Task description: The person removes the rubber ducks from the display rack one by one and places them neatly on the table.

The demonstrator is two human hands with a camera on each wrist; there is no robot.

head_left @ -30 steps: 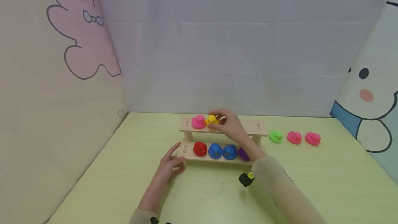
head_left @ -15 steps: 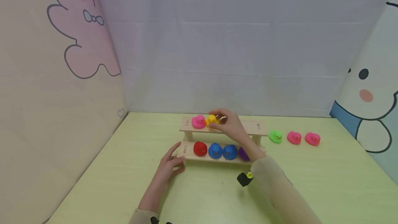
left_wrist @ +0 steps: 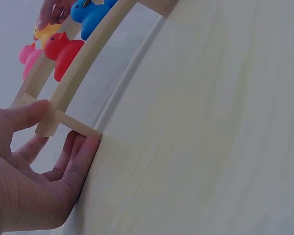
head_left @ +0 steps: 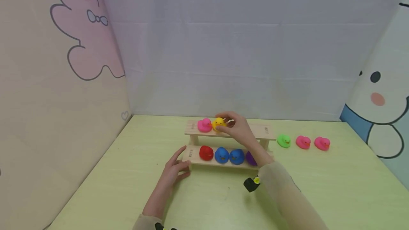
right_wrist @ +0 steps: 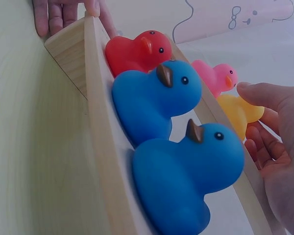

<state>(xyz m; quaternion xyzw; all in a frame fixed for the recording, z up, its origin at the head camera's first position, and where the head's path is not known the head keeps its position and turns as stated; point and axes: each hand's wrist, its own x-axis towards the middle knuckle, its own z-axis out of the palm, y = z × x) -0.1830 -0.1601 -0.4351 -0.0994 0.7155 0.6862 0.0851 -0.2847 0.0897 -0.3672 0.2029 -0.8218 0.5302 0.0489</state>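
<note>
A two-tier wooden stand (head_left: 193, 156) carries a row of rubber ducks. On its upper shelf, my right hand (head_left: 239, 129) pinches a yellow rubber duck (head_left: 218, 123) between thumb and fingers, close beside a pink duck (head_left: 203, 125). My left hand (head_left: 171, 174) holds the left end of the lower shelf; in the left wrist view the thumb lies at the shelf's end and the fingers at the leg (left_wrist: 76, 124). Along the lower shelf sit a red duck (head_left: 206, 153), two blue ducks (head_left: 221, 155) and a purple duck (head_left: 250, 158), partly hidden by my right forearm.
To the right of the stand, a green duck (head_left: 283, 140) and two pink ducks (head_left: 303, 142) stand in a line on the pale table (head_left: 345, 180). A white curtain (head_left: 223, 63) hangs behind, and printed panels flank both sides.
Almost nothing moves. The right hand keeps its pinch on the yellow duck at the same spot, and the left hand stays on the stand; the head view shifts very slightly.
</note>
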